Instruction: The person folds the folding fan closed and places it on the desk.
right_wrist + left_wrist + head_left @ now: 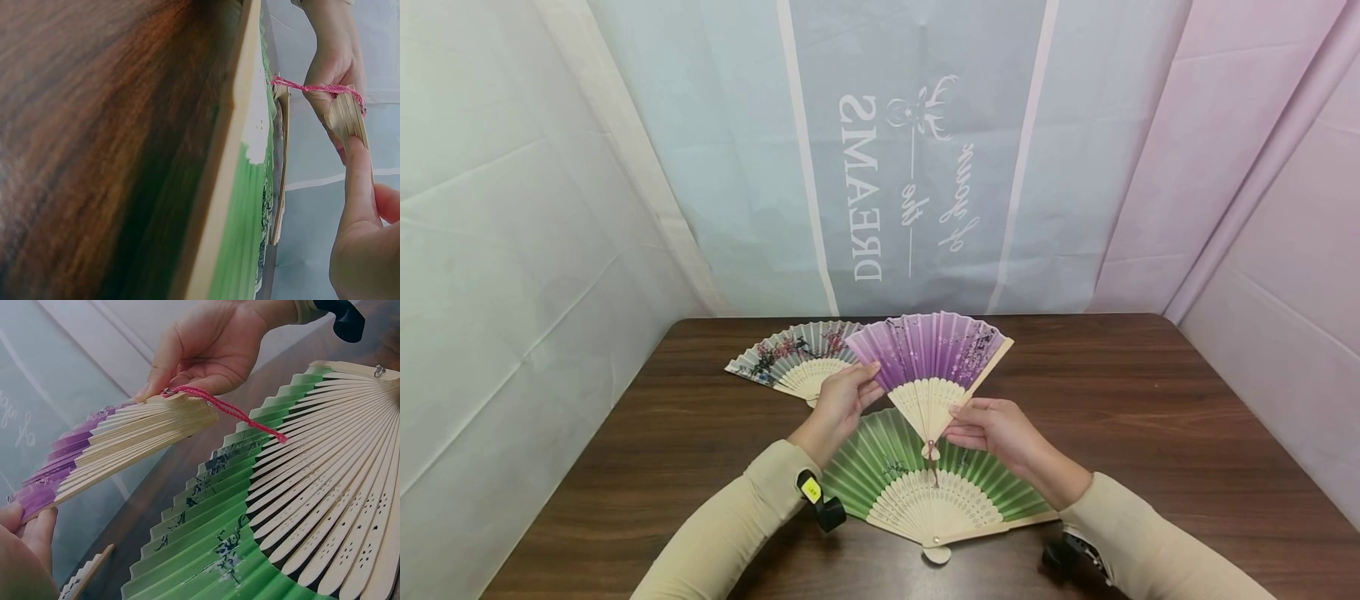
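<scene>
A purple folding fan with pale pierced ribs is spread partway and held up above the table. My left hand pinches its left edge; the left wrist view shows that thumb and fingers on the purple cloth. On the other side my right hand grips the fan's right outer rib low down, near the pivot. From the pivot hangs a red cord. Below both hands lies a green folding fan, spread wide, its pivot toward me. Part of the green cloth is hidden behind the hands and the purple fan.
Behind the left hand, a grey-white folding fan with pink blossoms lies open on the dark wooden table. A printed cloth backdrop rises at the table's far edge. Pale cloth walls stand on both sides.
</scene>
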Motion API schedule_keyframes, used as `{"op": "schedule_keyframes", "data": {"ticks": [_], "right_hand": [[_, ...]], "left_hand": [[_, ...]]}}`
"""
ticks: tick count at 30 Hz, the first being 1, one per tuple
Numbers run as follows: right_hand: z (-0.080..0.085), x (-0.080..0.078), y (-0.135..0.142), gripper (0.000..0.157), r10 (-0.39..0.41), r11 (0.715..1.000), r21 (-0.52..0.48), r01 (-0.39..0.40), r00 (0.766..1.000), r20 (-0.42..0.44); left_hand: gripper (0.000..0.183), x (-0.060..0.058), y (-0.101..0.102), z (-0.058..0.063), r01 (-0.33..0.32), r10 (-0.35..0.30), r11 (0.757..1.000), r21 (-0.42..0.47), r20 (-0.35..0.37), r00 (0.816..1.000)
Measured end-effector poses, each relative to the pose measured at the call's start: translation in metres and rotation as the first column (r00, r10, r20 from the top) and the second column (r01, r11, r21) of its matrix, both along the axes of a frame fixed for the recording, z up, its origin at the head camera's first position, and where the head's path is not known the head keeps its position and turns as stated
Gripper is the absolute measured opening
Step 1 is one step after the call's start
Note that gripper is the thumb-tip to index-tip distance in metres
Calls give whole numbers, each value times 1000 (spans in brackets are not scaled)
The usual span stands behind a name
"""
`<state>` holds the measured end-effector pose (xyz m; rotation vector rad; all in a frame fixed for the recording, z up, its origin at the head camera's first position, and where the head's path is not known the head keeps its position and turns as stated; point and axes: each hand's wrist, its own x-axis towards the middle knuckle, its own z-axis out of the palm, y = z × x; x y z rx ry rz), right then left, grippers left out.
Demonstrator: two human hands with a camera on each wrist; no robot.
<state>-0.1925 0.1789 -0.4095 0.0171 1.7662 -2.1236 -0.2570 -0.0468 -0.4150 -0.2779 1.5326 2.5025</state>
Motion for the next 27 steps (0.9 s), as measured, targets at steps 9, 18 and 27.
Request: {"op": "schedule_keyframes", "data": {"ticks": [9,18,27], "right_hand": [[1,1,0,14,32,997,71,-31,999,-13],[-1,-1,1,11,66,997,25,-66,997,30],[-4,-2,1,8,80,996,-27,-80,996,35]], "left_hand": [[25,-1,0,-1,17,-17,1000,1,7,1000],[26,-4,0,-3,28,-28,1000,9,11,1000],[28,-4,1,-4,34,-34,999,-2,7,999]]}}
